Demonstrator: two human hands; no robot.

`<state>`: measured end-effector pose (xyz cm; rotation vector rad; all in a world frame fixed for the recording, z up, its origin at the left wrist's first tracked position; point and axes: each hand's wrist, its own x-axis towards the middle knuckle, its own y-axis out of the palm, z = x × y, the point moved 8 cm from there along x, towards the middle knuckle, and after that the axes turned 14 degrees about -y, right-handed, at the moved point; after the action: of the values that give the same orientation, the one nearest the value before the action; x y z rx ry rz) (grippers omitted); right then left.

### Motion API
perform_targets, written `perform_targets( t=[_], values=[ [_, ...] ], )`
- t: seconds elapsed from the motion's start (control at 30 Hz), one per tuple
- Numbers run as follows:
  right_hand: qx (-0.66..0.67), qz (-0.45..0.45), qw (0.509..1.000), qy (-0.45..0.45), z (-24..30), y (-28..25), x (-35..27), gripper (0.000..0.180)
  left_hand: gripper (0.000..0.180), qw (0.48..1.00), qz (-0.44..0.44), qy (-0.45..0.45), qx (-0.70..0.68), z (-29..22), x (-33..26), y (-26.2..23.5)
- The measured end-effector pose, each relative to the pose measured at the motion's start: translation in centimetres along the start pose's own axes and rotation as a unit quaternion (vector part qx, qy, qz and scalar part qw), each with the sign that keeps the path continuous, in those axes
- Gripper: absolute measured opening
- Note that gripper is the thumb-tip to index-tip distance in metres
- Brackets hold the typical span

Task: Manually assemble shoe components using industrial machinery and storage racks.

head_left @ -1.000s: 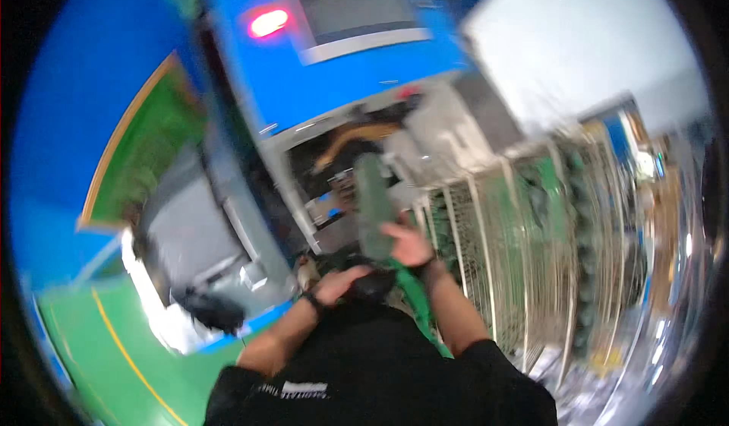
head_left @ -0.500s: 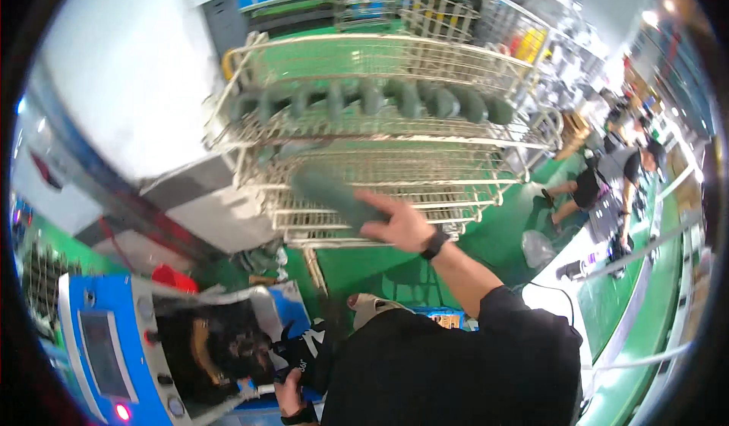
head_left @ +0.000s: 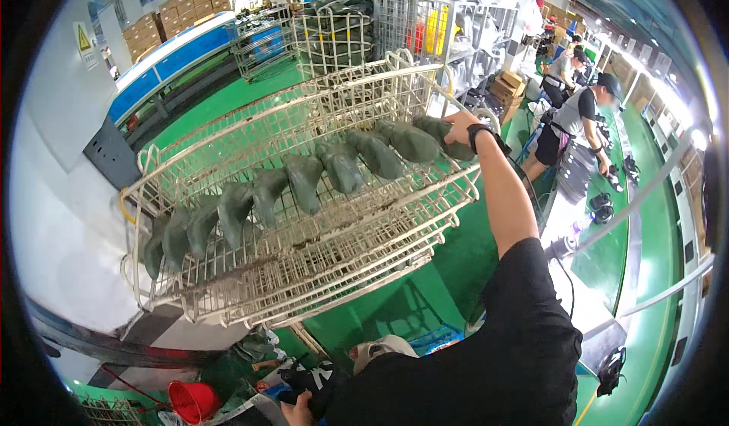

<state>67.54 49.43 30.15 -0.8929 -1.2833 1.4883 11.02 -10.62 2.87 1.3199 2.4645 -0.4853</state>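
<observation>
At the right end of a wire rack (head_left: 304, 232), my right hand (head_left: 460, 127) is closed on a dark green shoe last (head_left: 433, 127). That last stands at the end of a row of several similar shoe lasts (head_left: 339, 166), side by side on the top tier. Low in the picture, beside my body, my left hand (head_left: 298, 409) is closed around a black shoe with white markings (head_left: 323, 384). My sleeve and the lower edge hide part of that hand and the shoe.
A red bucket (head_left: 194, 402) stands at lower left, near a white wall. Behind the rack are wire cages (head_left: 332, 39) with dark goods and a blue-sided bench (head_left: 171, 65). On the right, a person (head_left: 573, 115) works at a conveyor line with black shoes.
My right hand has carried the shoe last up and rightward, from in front of the rack to the right end of the row. The view has swung, bringing the rack closer.
</observation>
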Motion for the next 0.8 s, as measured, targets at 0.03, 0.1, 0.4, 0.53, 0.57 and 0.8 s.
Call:
perform_targets(
  t=[0.03,0.1,0.4,0.53,0.57,0.8],
  values=[
    [0.150,-0.008,0.989,0.013,-2.1,0.8,1.4,0.074,0.057,1.000,-0.001,0.001,0.000,-0.4,0.7,-0.1],
    [0.083,-0.034,0.993,-0.072,-4.1,1.0,4.0,0.074,0.054,0.995,0.018,-0.082,0.058,0.6,1.5,-0.1],
    [-0.023,0.049,0.984,-0.168,-1.8,5.0,4.3,0.073,0.033,0.977,-0.070,-0.182,0.086,-8.0,-4.8,0.2],
    [-0.124,-0.131,0.968,-0.176,17.3,6.1,-5.2,0.062,0.050,0.977,-0.150,-0.148,0.011,-8.5,-7.6,-2.0],
    [-0.078,-0.223,0.949,-0.210,18.9,8.3,-7.4,0.059,0.049,0.973,-0.186,-0.131,0.034,-8.7,-8.5,-3.2],
    [-0.117,-0.166,0.870,-0.449,45.4,16.9,-17.7,0.059,0.055,0.931,-0.279,-0.213,-0.099,-0.4,-21.2,-8.6]
  ],
)
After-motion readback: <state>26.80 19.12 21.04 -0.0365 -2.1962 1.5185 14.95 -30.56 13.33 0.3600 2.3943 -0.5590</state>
